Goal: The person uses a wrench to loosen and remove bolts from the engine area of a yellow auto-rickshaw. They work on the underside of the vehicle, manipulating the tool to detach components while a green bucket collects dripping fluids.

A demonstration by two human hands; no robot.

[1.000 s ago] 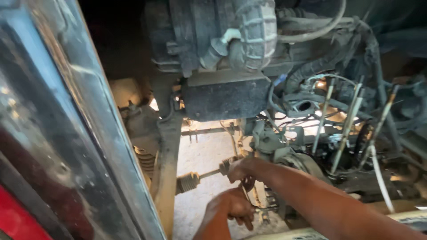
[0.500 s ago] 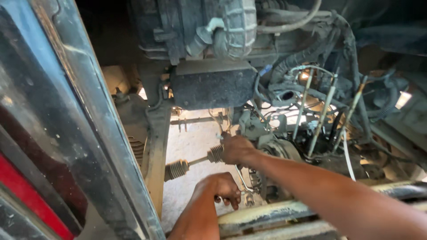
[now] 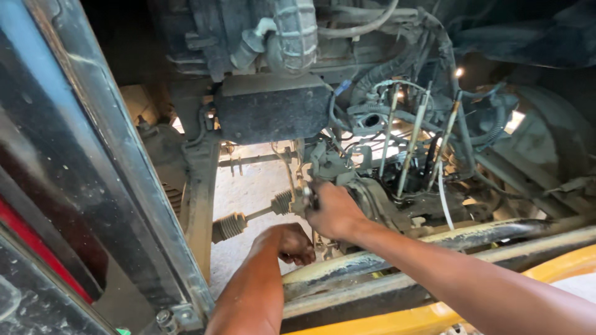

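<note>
Hands work low: right hand (image 3: pixel 335 211) wraps tight on the metal joint (image 3: pixel 302 197) to steady it, left hand (image 3: pixel 292 242) curled shut at seven o'clock, its hold hidden.

Right hand (image 3: pixel 332 211) on the gearbox housing (image 3: pixel 372 201), just right of the ribbed shaft boot (image 3: pixel 282 201). Left hand (image 3: pixel 288 243) below and before that boot. Boxy block (image 3: pixel 273 115) above, behind both. Upright rods (image 3: pixel 413 139) right of block. Frame rail (image 3: pixel 434 239) before everything.
</note>
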